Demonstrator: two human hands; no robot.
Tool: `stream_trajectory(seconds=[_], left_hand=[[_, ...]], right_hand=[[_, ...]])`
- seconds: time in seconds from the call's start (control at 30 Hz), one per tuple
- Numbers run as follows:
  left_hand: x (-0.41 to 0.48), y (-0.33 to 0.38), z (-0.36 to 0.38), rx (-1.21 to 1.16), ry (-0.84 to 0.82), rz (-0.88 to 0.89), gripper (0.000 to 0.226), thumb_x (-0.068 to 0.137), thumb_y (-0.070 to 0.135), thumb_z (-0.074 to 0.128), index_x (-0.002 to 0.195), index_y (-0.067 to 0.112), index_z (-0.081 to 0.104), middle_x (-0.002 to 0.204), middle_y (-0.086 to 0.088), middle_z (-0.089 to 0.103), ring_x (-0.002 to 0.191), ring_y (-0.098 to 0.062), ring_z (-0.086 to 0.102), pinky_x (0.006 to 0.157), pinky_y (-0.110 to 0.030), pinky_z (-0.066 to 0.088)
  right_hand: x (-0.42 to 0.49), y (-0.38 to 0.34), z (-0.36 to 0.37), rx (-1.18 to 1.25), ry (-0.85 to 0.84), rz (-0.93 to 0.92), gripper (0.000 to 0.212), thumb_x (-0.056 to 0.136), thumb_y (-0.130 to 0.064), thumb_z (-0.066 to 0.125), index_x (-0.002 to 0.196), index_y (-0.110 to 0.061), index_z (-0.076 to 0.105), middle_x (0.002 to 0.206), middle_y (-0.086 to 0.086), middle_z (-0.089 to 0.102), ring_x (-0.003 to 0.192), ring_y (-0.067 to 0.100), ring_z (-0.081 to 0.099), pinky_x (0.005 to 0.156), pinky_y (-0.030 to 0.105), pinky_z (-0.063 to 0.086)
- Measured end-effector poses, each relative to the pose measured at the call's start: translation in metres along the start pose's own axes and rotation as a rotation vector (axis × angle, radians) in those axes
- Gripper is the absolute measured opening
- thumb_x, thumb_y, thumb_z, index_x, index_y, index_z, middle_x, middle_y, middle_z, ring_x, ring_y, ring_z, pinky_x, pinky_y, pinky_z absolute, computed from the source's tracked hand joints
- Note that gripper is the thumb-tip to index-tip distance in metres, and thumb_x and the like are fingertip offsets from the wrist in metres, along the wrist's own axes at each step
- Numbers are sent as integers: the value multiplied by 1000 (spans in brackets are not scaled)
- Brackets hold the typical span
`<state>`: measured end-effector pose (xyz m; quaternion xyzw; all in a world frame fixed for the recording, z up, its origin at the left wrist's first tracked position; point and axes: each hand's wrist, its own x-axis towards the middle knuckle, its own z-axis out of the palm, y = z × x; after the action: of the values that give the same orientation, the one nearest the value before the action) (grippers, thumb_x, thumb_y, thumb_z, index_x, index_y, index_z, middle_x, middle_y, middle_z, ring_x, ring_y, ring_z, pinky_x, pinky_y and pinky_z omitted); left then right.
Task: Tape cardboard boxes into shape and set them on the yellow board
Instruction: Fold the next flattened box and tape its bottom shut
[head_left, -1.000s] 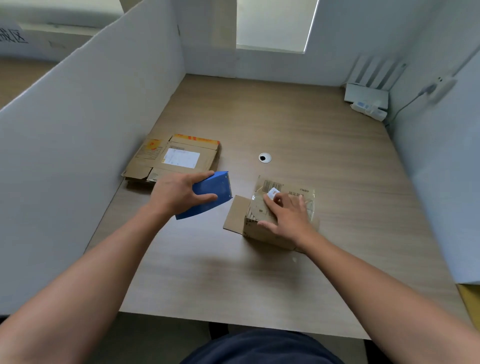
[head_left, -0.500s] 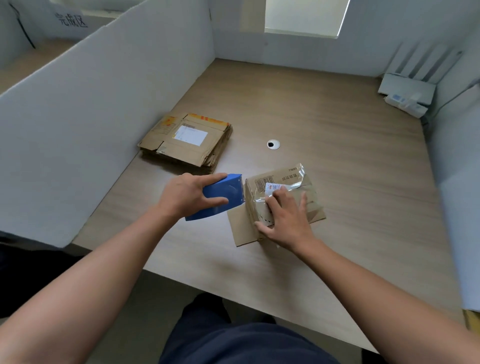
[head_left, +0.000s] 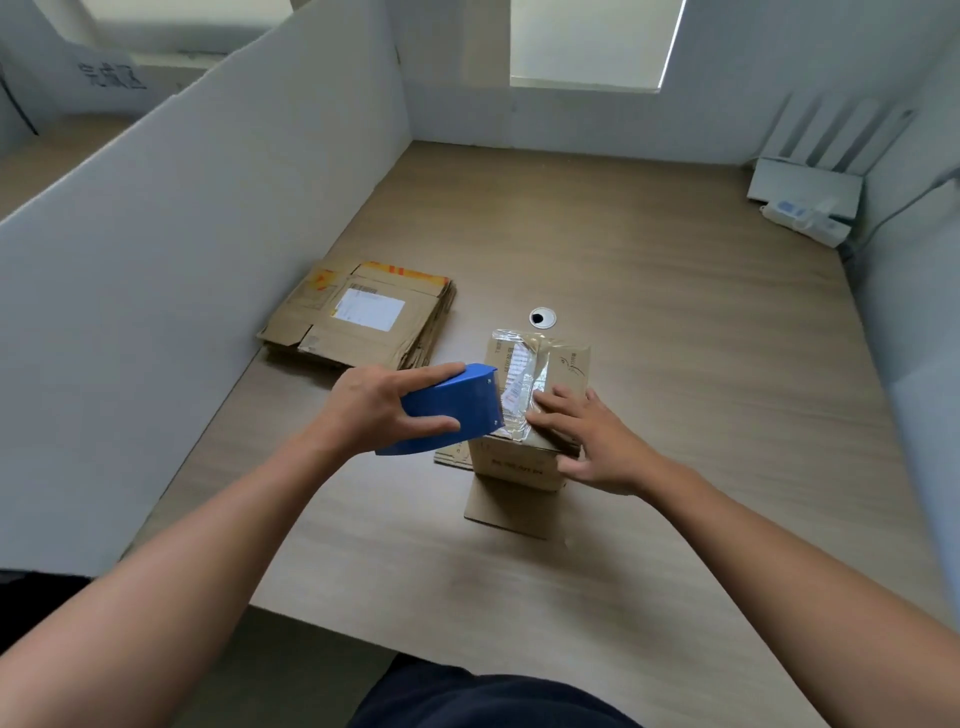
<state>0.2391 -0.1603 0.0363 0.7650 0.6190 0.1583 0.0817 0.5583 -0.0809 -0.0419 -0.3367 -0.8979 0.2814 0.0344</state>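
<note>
Left hand (head_left: 375, 407) around tape dispenser (head_left: 453, 411)

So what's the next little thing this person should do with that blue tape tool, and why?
Probably draw the tape dispenser on over the near edge of the box and tear the tape off. The left hand grips it against the strip, which already runs across the top, while the right hand presses the box down.

Blue tape dispenser (head_left: 449, 408); brown box (head_left: 537, 410) (clear glossy tape); wood-grain table (head_left: 649, 291).
</note>
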Motion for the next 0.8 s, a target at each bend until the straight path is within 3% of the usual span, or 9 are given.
stream_trajectory(seconds=[0.07,0.13,0.27,0.37,0.43,0.5,0.63,0.73,0.8], left_hand=[[17,-8,3,-28,19,100,80,80,92,32,144,47,49,78,4,73,57,-10,53,54,-21,41],[35,-17,6,-62,21,197,75,84,87,37,146,45,47,78,3,73,55,-9,52,55,-16,37],[62,-30,19,-102,18,361,67,88,81,42,150,59,27,73,1,71,53,-18,59,53,-22,45],[74,-33,28,-77,9,428,66,89,78,46,150,56,31,69,0,67,51,-21,55,52,-22,40],[78,-35,32,-32,30,491,64,88,71,55,146,48,42,73,0,68,51,-23,52,53,-23,40],[80,-35,36,5,54,539,61,87,66,61,143,42,52,77,-1,70,51,-25,52,53,-25,42],[77,-35,39,43,83,606,64,87,60,71,144,38,53,81,-1,74,56,-25,57,55,-29,49],[74,-32,38,81,84,628,71,85,55,77,147,35,47,77,2,71,56,-23,56,55,-30,48],[72,-30,38,110,86,639,74,85,52,79,148,33,46,74,4,67,55,-21,54,56,-27,44]], right_hand=[[6,-2,-2,150,12,43,70,75,-30,53,145,-30,53,161,-9,34,149,1,13,124,42,-4],[13,-5,-6,338,71,139,60,76,-26,51,135,-30,61,148,-9,50,143,3,31,125,48,1],[30,-10,-16,685,199,291,42,89,-37,61,125,-59,54,116,-19,68,120,6,61,116,52,34],[37,-13,-18,817,218,326,41,97,-24,64,134,-40,58,114,-5,68,109,11,65,94,46,55],[41,-12,-12,829,231,348,40,97,-28,66,136,-31,62,118,0,67,110,12,65,91,40,56],[44,-11,-6,831,220,370,38,95,-34,68,132,-37,64,120,-1,67,115,10,63,92,32,49],[49,-8,-5,802,221,368,35,86,-48,68,121,-45,68,108,-6,70,118,20,55,101,36,49],[51,-9,-5,828,255,354,20,89,-31,72,108,-34,75,103,7,70,100,13,61,88,30,52],[50,-12,-6,820,268,349,25,90,-27,73,112,-40,72,104,-1,69,97,9,62,90,33,51]])
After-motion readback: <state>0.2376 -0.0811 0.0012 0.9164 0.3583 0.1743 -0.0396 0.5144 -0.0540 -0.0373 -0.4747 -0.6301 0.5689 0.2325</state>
